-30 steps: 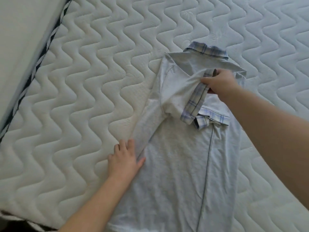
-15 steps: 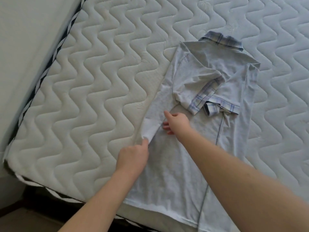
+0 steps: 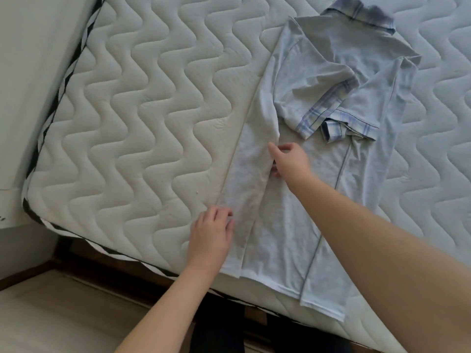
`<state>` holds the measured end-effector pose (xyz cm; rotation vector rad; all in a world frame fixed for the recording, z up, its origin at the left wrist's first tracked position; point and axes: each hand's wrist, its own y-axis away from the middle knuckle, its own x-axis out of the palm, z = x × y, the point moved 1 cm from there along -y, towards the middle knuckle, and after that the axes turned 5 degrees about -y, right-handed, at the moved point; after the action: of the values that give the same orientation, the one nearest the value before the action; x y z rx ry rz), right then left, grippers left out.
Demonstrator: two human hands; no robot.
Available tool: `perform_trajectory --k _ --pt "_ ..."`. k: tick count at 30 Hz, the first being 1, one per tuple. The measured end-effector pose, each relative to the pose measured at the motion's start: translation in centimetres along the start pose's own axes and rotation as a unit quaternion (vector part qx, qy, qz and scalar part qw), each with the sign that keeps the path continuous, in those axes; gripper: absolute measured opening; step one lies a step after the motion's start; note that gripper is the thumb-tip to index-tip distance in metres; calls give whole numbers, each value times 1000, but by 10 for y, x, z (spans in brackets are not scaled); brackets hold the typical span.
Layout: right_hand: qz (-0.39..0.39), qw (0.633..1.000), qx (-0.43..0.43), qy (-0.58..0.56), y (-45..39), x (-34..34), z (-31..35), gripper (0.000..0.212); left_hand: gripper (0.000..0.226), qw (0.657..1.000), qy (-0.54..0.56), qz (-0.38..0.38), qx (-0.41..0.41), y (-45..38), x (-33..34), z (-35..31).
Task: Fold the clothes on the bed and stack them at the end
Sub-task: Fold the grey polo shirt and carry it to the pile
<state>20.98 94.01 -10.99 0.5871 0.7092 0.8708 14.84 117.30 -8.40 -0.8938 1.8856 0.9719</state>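
Quilted white mattress (image 3: 142,128) with wavy stitching, black-and-white piping along its edge; dark bed frame (image 3: 107,261) below it, pale floor (image 3: 46,314) at lower left. Nothing lies over the shirt except the two hands.

Left hand (image 3: 212,238) rests at the shirt's folded left edge near the hem, fingers loosely bent with tips on the cloth; not gripping. Right hand (image 3: 289,161) reaches in across the shirt's middle, forearm over its right side, thumb and fingers pinching the inner edge of the folded-in panel.

Grey polo shirt (image 3: 293,225) lies flat near the mattress edge, both plaid-cuffed sleeves folded inward. Long axis runs from hem, overhanging the near edge, to plaid collar (image 3: 356,15) at far right.
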Motion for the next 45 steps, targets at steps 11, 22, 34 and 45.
perform_trajectory --k 11,22,34,45 --pt "83 977 -22 193 65 7 -80 28 30 949 175 162 -205 9 14 49" --pt "159 939 -1 304 121 21 -124 24 29 951 122 173 -224 25 18 44" --pt "223 924 52 305 134 17 -150 25 33 936 85 258 -222 42 19 48" --pt "-22 1000 5 -16 38 -35 -70 31 23 992 20 122 -19 -80 -18 -15"
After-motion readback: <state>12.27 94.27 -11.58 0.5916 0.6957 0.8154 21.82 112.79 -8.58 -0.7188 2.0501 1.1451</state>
